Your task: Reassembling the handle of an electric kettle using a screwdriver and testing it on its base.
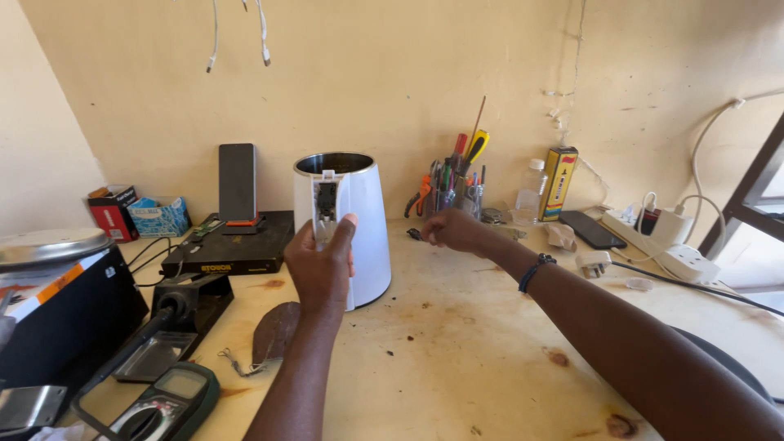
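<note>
A white electric kettle (363, 220) without lid or handle cover stands upright on the wooden workbench (457, 351). My left hand (321, 265) grips its near side, thumb by the exposed black switch part in the open handle slot. My right hand (454, 229) reaches to the right of the kettle, fingers curled over a small dark object on the bench just in front of a cup of tools (453, 192). Whether the fingers hold that object is hidden.
A multimeter (159, 404) and soldering stand (184, 306) lie front left, a black box (233, 249) with an upright phone behind. A bottle (532, 188), yellow box (559, 183), dark phone (591, 229) and white power strip (665, 241) sit at right.
</note>
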